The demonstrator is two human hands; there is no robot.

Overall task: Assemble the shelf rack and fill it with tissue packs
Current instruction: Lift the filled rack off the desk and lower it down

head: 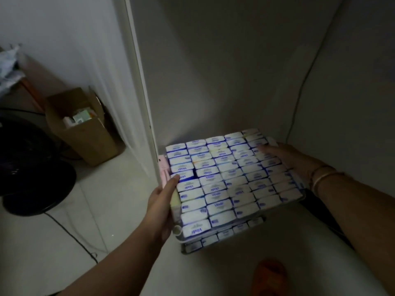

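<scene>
Now both hands, left (160, 207) and right (284, 159), grip a rectangular tray (299, 197) of glossy tissue packs (222, 178).

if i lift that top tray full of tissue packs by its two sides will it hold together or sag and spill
Probably light for its bulk: the tissue packs are soft paper. The tray edge looks thin, so it may flex in the middle. The packs sit loose in tight rows, so tilting could slide them out; the left hand and right hand hold opposite sides, which should keep it level.
</scene>
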